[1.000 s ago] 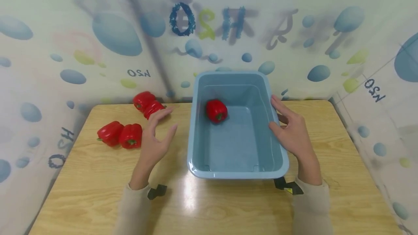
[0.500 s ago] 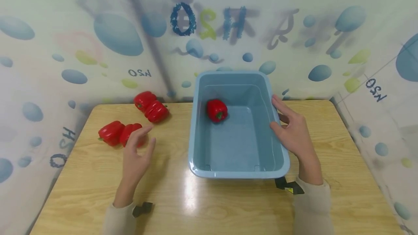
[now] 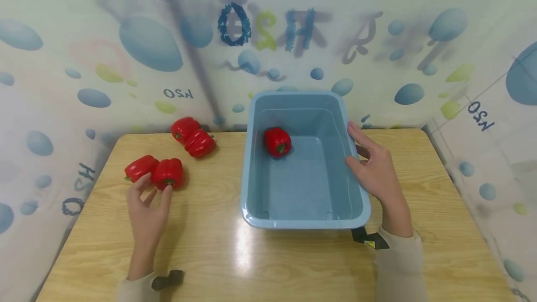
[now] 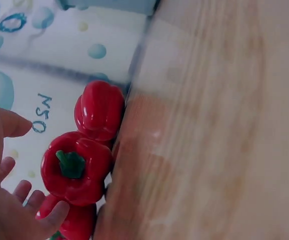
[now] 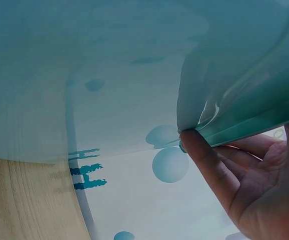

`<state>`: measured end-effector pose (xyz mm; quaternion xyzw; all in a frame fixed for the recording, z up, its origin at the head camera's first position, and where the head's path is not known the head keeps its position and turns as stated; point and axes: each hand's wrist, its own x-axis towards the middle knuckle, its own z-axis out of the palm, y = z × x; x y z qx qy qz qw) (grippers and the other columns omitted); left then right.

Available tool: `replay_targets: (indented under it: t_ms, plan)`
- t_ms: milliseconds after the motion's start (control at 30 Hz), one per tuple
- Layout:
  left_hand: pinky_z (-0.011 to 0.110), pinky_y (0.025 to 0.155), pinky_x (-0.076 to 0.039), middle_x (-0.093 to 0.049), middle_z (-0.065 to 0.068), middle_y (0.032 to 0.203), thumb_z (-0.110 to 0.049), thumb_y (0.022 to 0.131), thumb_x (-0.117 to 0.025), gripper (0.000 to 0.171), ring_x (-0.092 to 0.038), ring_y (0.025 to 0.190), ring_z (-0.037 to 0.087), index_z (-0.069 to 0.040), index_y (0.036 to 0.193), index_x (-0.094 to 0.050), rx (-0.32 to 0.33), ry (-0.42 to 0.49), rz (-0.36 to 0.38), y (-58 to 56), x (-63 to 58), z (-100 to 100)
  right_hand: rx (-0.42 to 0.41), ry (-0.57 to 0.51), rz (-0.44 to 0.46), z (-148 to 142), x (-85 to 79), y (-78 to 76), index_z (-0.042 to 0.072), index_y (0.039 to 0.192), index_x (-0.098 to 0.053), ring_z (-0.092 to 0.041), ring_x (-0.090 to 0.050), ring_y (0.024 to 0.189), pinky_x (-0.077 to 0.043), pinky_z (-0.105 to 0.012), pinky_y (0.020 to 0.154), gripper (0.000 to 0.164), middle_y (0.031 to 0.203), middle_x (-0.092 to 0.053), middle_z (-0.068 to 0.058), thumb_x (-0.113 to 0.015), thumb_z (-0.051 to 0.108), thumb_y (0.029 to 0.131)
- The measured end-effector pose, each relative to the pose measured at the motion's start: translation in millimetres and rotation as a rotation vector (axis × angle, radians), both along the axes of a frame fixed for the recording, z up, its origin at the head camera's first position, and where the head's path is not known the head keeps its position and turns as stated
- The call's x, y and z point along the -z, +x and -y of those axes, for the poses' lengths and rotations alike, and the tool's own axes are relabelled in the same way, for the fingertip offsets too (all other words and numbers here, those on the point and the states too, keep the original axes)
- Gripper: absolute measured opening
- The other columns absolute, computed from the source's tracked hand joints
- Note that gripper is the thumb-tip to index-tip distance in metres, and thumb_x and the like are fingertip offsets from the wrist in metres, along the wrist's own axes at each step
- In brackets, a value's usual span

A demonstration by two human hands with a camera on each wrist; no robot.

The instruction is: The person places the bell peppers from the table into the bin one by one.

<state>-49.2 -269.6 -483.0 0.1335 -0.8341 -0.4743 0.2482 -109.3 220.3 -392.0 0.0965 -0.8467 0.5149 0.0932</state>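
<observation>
My left hand (image 3: 148, 213) is just in front of a pair of red bell peppers, thumb and fingers spread apart. Its fingertips come right to the nearer side of the right-hand bell pepper (image 3: 168, 173); the other bell pepper (image 3: 141, 168) lies against it on the left. In the left wrist view that hand (image 4: 9, 195) holds nothing, and a bell pepper (image 4: 77, 170) shows its green stem beside the fingers. My right hand (image 3: 375, 168) grips the right rim of a light blue plastic bin (image 3: 306, 224), thumb over the rim. One red bell pepper (image 3: 278, 142) lies inside, far left.
Two more red bell peppers (image 3: 200, 143) lie together at the table's back left. The wooden table (image 3: 209, 255) meets a patterned wall covering (image 3: 268, 69) with blue and green spots along its back edge.
My left hand has moved left and toward me, from near the back peppers to the front pair. The right hand and the bin have stayed in place.
</observation>
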Motion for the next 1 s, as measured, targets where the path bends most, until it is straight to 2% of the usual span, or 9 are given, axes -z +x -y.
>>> replay_targets:
  t_ms: [133,267,367,600,833,900,1000]
  plan:
    - [0.008,0.1,-0.051,-0.052,-0.01,0.139,-0.003,0.094,-0.074,0.056,-0.053,0.129,0.011,-0.005,0.147,-0.055,0.02,0.077,-0.073,-2.1,12.5,9,-0.002,0.005,-0.006,1,0.2,-1.3,0.006,0.156,-0.049,-0.055,-0.061,0.132,-0.06,-0.052,0.083,0.066,0.167,-0.045,-0.01,-0.059,-0.007,0.092]
    - [0.008,0.103,-0.05,-0.051,-0.015,0.139,0.004,0.092,-0.074,0.059,-0.052,0.129,0.013,-0.002,0.147,-0.055,0.081,0.084,-0.121,-7.1,27.9,16,-0.008,0.009,-0.013,1,-0.2,-2.4,0.007,0.157,-0.049,-0.055,-0.06,0.132,-0.06,-0.052,0.083,0.067,0.167,-0.045,-0.011,-0.059,-0.007,0.092]
    - [0.008,0.104,-0.048,-0.049,-0.014,0.142,0.005,0.09,-0.075,0.063,-0.051,0.129,0.013,-0.003,0.149,-0.053,0.093,0.059,-0.118,-11.0,34.3,19,-0.01,0.014,-0.015,0,0.1,-2.3,0.006,0.157,-0.049,-0.056,-0.06,0.132,-0.06,-0.053,0.083,0.067,0.167,-0.044,-0.011,-0.059,-0.007,0.092]
    - [0.012,0.107,-0.045,-0.05,-0.011,0.15,-0.002,0.09,-0.079,0.07,-0.046,0.136,0.006,-0.011,0.153,-0.051,0.101,0.047,-0.071,-22.0,33.0,21,-0.01,0.015,-0.022,0,1.9,-1.7,0.007,0.157,-0.049,-0.056,-0.06,0.132,-0.06,-0.052,0.082,0.067,0.167,-0.045,-0.011,-0.06,-0.007,0.092]
    - [0.017,0.113,-0.037,-0.05,0.001,0.155,-0.013,0.086,-0.086,0.079,-0.041,0.143,0.006,-0.018,0.155,-0.049,0.118,0.0,-0.023,-39.3,34.5,22,-0.003,0.013,-0.009,1,0.7,-1.3,0.009,0.157,-0.049,-0.055,-0.06,0.132,-0.061,-0.052,0.083,0.067,0.167,-0.045,-0.01,-0.06,-0.007,0.092]
    - [0.023,0.118,-0.035,-0.048,0.003,0.157,-0.017,0.084,-0.087,0.079,-0.04,0.146,0.008,-0.018,0.154,-0.049,0.127,-0.031,-0.006,-44.1,35.0,22,-0.002,0.01,-0.006,0,0.6,-1.1,0.009,0.157,-0.049,-0.055,-0.06,0.133,-0.061,-0.052,0.083,0.067,0.167,-0.045,-0.01,-0.06,-0.006,0.093]
    - [0.04,0.125,-0.035,-0.045,0.006,0.16,-0.019,0.083,-0.088,0.079,-0.038,0.151,0.015,-0.017,0.153,-0.051,0.148,-0.068,0.01,-50.2,35.8,23,0.0,0.01,-0.004,0,0.8,-0.4,0.008,0.157,-0.049,-0.055,-0.059,0.133,-0.06,-0.052,0.084,0.067,0.167,-0.045,-0.01,-0.06,-0.006,0.093]
